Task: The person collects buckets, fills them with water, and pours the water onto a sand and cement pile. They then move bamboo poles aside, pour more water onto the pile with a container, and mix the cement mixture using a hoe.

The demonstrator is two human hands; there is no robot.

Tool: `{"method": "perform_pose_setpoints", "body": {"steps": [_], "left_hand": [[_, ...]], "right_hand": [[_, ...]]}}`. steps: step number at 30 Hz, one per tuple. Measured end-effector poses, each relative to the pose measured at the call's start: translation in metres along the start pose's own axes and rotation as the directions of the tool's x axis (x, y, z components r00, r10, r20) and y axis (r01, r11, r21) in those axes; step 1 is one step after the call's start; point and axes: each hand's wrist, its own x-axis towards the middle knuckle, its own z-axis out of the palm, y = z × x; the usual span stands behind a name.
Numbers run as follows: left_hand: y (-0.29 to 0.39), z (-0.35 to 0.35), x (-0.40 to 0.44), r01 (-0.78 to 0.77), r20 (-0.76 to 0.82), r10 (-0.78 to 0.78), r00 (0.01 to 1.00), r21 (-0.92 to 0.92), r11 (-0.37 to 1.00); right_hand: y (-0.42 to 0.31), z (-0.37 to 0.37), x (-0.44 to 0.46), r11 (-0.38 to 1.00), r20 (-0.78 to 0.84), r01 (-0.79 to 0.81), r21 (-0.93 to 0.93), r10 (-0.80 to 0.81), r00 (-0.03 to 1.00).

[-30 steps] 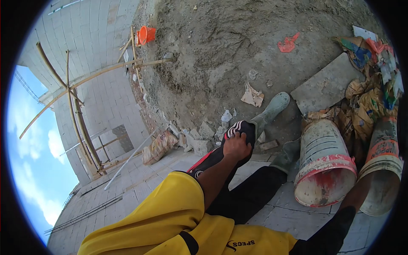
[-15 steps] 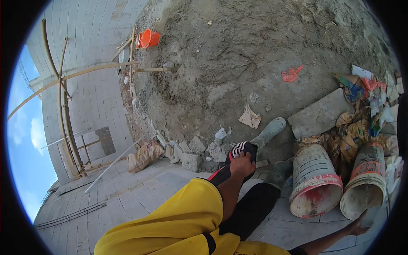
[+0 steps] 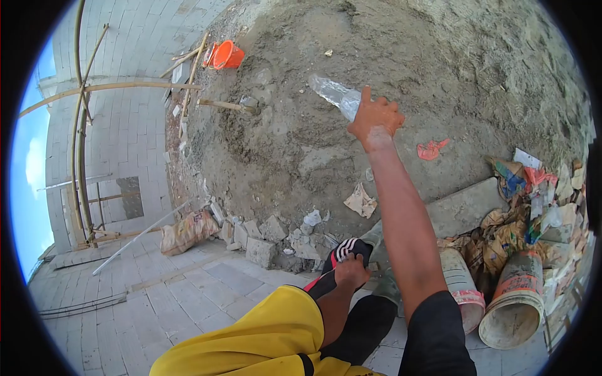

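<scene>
Out over the wet cement ground, my right hand (image 3: 378,119) grips a clear plastic bottle (image 3: 335,95) by one end. The bottle's other end points to the upper left and looks slightly blurred. Some of the fingers on the bottle are hidden behind the hand. My left hand (image 3: 352,271) rests on my knee, over black trousers with white stripes (image 3: 346,249), its fingers lying on the cloth and holding nothing.
Two dirty buckets (image 3: 513,318) lie on their sides at lower right, beside torn cement bags (image 3: 501,235). An orange bucket (image 3: 227,55) lies near bamboo poles (image 3: 81,125). Broken blocks (image 3: 260,250) and a filled sack (image 3: 187,232) line the ground's edge.
My right hand has swung from the lower right, beside the buckets, up and forward over the cement ground with the bottle. My left hand stays on the knee. The view has shifted slightly.
</scene>
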Motion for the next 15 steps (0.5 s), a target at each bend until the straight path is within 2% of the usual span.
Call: {"method": "perform_pose_setpoints", "body": {"steps": [2,3,5,6,8,9,10,11,12,13,14,15], "left_hand": [[-0.002,0.003,-0.002,0.007,0.026,-0.007,1.000,0.000,1.000],[-0.001,0.002,-0.001,0.010,0.027,-0.010,1.000,0.007,1.000],[0.004,-0.005,0.004,-0.029,0.043,0.027,0.999,0.024,0.999],[0.006,-0.008,0.007,0.005,0.025,-0.006,1.000,0.033,0.999],[0.010,-0.006,-0.001,0.014,0.014,-0.016,1.000,0.090,0.996],[0.013,-0.006,0.006,-0.017,0.000,0.017,1.000,0.124,0.992],[0.013,0.001,0.009,-0.052,-0.034,0.060,0.998,0.190,0.980],[0.026,-0.013,0.000,-0.064,-0.024,0.072,0.997,0.237,0.969],[0.029,-0.011,0.000,-0.107,-0.010,0.114,0.993,0.268,0.957],[0.028,-0.009,0.001,-0.100,-0.030,0.112,0.993,0.276,0.956],[0.033,-0.005,0.001,-0.141,-0.010,0.151,0.988,0.306,0.942],[0.035,-0.004,0.004,-0.132,-0.014,0.146,0.989,0.352,0.927]], "right_hand": [[-0.019,-0.039,0.014,0.984,0.123,-0.045,0.172,0.024,0.992],[-0.011,-0.049,0.011,0.985,0.128,-0.057,0.160,0.037,0.991],[0.017,-0.062,-0.002,0.907,0.085,-0.043,0.418,0.008,0.996],[0.042,-0.058,-0.014,0.842,0.039,-0.003,0.540,-0.022,0.999],[0.121,-0.031,-0.064,0.681,-0.092,0.041,0.731,0.039,0.995],[0.170,-0.021,-0.091,0.617,-0.203,0.090,0.782,0.116,0.972],[0.235,-0.027,-0.134,0.661,-0.205,-0.071,0.747,0.330,0.921],[0.282,-0.033,-0.188,0.467,-0.189,-0.026,0.884,0.407,0.894],[0.312,-0.037,-0.237,0.248,-0.198,0.093,0.964,0.440,0.876],[0.350,-0.032,-0.286,0.293,-0.336,0.183,0.938,0.654,0.678],[0.391,-0.030,-0.335,0.361,-0.455,0.283,0.889,0.771,0.445],[0.418,-0.044,-0.374,0.374,-0.412,0.180,0.910,0.863,0.290]]}}
